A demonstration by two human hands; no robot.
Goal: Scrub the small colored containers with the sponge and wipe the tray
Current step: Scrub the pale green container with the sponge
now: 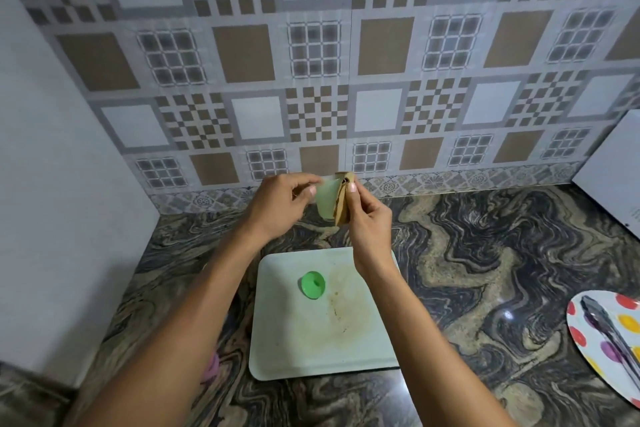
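**Pale cup and sponge meeting above the tray**

We are holding a pale green cup (325,201) in our left grip (277,204), fingers curling round its side. We are pinching a folded brown sponge (341,213) in our right grip (367,218) and pressing it against the cup's rim. Cup and sponge are touching between the two grips, up off the surface (485,253). Below the grips a pale tray (294,350) is lying flat and showing brownish stains. A bright green container (311,284) is sitting on it, nearer the left grip. Well off to the right of the right grip, tongs (602,322) are lying on a spotted plate (575,308).
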